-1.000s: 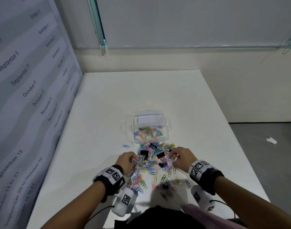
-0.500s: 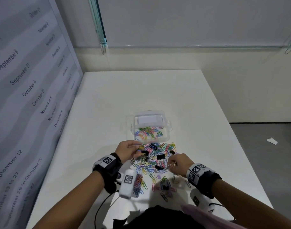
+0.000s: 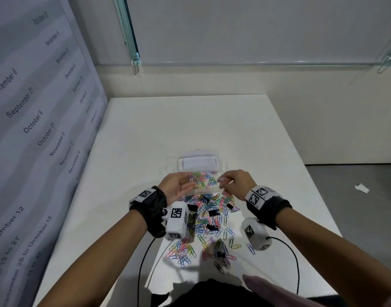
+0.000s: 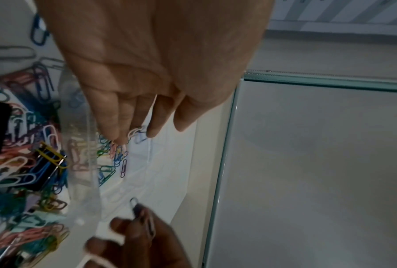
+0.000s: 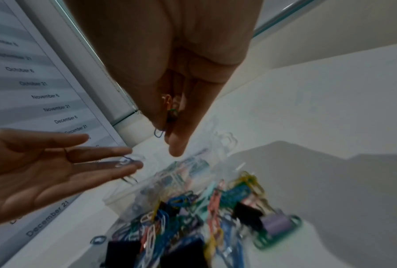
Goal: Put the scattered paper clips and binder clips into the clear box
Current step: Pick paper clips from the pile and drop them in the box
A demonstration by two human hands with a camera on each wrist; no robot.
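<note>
Small clear plastic box [image 3: 199, 171], lid hinged back, mid-table: part filled with coloured wire paper clips [image 3: 202, 181].

Left hand [image 3: 175, 188], over near-left corner of box: palm up, fingers [image 4: 114, 116] spread and straight, a few clips dropping off fingertips into box.

Right hand [image 3: 236, 183], over near-right corner of box: fingers curled, pinching several clips [image 5: 169, 108] between thumb and forefinger, not yet let go.

Heap of coloured paper clips and black binder clips [image 3: 209, 214], on white table [image 3: 145, 134] just nearer than box, trailing toward body: large, mostly uncollected.

Step judged: emptying both hands into box; task early.

Next move, judged: loosen right pinch squarely above opening, then back to heap for another pinch; binder clips bulkier, likely one at a time.
</note>
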